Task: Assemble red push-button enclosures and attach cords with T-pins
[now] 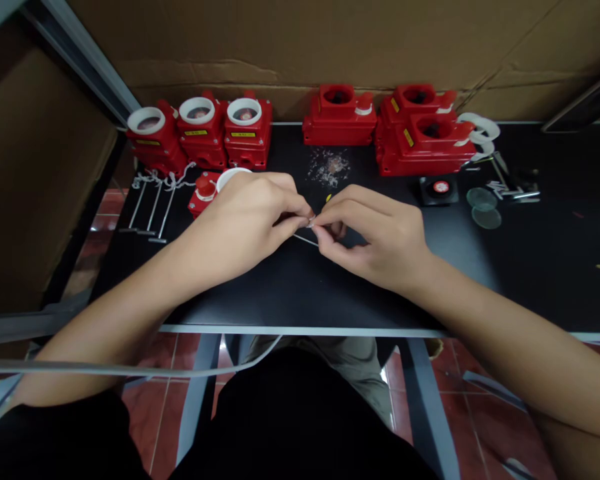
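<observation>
Over the middle of the black table (260,293), my left hand (260,213) and my right hand (375,230) meet fingertip to fingertip. Each pinches thumb against finger on a tiny pale piece (311,223), too small and covered to name. Just below the fingers shows a thin light line (306,239), a rod or a cord; I cannot tell which. Behind my left hand sits a red box with a white ring (234,176), partly hidden by that hand. A small yellow bit (329,198) lies beside my right fingers.
Red boxes with white rings (243,112) stand back left, and red boxes without rings (339,117) back right. Left lie T-shaped metal rods (153,207) with white strings. Pale scraps (330,167), clear discs (486,217), a black block (439,190) and white rings (485,127) lie about.
</observation>
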Available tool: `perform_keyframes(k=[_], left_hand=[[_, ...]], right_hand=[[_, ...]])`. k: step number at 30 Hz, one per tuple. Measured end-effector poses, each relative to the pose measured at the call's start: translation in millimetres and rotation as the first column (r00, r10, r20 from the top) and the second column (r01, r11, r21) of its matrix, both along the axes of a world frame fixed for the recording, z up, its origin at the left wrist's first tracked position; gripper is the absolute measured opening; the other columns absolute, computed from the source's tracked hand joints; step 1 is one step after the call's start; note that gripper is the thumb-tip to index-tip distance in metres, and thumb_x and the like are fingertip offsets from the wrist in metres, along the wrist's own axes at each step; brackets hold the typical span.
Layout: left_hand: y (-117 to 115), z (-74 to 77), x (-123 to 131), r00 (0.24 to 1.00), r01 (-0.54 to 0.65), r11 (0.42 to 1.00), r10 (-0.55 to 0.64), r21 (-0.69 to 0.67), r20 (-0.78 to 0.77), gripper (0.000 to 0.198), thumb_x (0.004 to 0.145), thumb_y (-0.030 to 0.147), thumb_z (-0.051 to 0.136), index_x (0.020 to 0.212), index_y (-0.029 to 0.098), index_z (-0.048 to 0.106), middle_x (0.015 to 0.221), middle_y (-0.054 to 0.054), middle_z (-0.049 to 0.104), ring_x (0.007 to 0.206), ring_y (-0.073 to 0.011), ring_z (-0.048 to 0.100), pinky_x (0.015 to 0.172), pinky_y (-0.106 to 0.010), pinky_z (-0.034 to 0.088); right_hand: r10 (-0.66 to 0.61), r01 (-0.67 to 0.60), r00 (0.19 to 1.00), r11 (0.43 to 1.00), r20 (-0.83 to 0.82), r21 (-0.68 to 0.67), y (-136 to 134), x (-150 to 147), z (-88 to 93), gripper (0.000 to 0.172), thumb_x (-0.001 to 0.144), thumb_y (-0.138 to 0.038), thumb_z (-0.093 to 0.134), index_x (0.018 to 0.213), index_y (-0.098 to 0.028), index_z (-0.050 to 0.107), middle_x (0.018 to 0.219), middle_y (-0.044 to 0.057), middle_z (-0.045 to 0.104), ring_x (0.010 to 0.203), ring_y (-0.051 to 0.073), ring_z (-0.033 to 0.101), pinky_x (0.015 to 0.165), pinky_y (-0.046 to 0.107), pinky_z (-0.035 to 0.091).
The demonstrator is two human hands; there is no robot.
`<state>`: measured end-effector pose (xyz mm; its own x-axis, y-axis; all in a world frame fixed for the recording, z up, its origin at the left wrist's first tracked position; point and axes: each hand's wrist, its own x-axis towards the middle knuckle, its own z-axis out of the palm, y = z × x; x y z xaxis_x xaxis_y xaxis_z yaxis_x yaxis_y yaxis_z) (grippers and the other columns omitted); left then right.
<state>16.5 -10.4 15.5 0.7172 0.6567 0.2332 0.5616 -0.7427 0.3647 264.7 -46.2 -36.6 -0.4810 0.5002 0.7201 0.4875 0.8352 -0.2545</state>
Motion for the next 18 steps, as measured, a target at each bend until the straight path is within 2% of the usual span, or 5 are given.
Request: perform_keyframes(k=[8, 10, 12, 15, 18], left_hand=[[2.0, 2.7, 0.1, 1.000, 0.018, 0.998, -0.019, -0.060, -0.021, 0.020, 0.109, 0.025, 0.072, 0.105, 0.026, 0.092, 0.099, -0.001, 0.086, 0.086, -0.0198, 0.076, 0.087, -0.034, 0.050], [1.9, 3.0, 0.7, 1.000, 0.012, 0.997, -0.014, -0.076, -0.024, 0.019, 0.108, 0.026, 0.073, 0.104, 0.026, 0.091, 0.099, -0.001, 0.087, 0.086, -0.0201, 0.077, 0.088, -0.034, 0.051], [1.0, 3.1, 1.3, 1.000, 0.004, 0.996, -0.006, -0.084, -0.025, 0.018, 0.108, 0.028, 0.073, 0.103, 0.025, 0.090, 0.099, -0.001, 0.087, 0.087, -0.0204, 0.077, 0.088, -0.033, 0.051], [-1.8, 4.2, 2.4, 1.000, -0.011, 0.996, 0.009, -0.088, -0.019, 0.019, 0.109, 0.028, 0.071, 0.104, 0.023, 0.089, 0.100, -0.003, 0.087, 0.087, -0.0199, 0.077, 0.086, -0.032, 0.051], [-4.7, 6.4, 3.8, 0.999, -0.038, 0.996, 0.037, -0.085, -0.016, 0.022, 0.110, 0.025, 0.068, 0.105, 0.022, 0.089, 0.100, -0.004, 0.086, 0.086, -0.0195, 0.077, 0.085, -0.032, 0.051]], right_hand=[[-0.048, 0.049, 0.998, 0.998, -0.031, 0.034, 1.6, 0.5, -0.5, 0.014, 0.110, -0.012, 0.076, 0.108, -0.026, 0.077, 0.099, 0.004, 0.084, 0.079, 0.017, 0.078, 0.069, 0.033, 0.066], [-0.043, 0.042, 0.997, 0.999, -0.064, -0.023, 1.9, -0.2, -0.4, 0.014, 0.110, -0.013, 0.076, 0.105, -0.025, 0.079, 0.096, 0.003, 0.083, 0.077, 0.017, 0.077, 0.067, 0.031, 0.066], [-0.041, 0.023, 0.993, 0.988, -0.113, -0.155, 2.6, -1.0, -0.4, 0.012, 0.107, -0.013, 0.077, 0.102, -0.024, 0.080, 0.094, 0.003, 0.083, 0.076, 0.016, 0.075, 0.065, 0.029, 0.065], [-0.065, -0.039, 0.973, 0.901, -0.222, -0.433, 4.6, -2.1, -1.3, 0.009, 0.103, -0.018, 0.081, 0.096, -0.023, 0.083, 0.092, 0.003, 0.082, 0.077, 0.016, 0.076, 0.060, 0.026, 0.063], [-0.090, -0.200, 0.919, 0.733, -0.385, -0.650, 7.5, -2.6, -2.8, 0.013, 0.103, -0.031, 0.088, 0.096, -0.020, 0.085, 0.090, 0.003, 0.081, 0.074, 0.015, 0.078, 0.062, 0.025, 0.068]])
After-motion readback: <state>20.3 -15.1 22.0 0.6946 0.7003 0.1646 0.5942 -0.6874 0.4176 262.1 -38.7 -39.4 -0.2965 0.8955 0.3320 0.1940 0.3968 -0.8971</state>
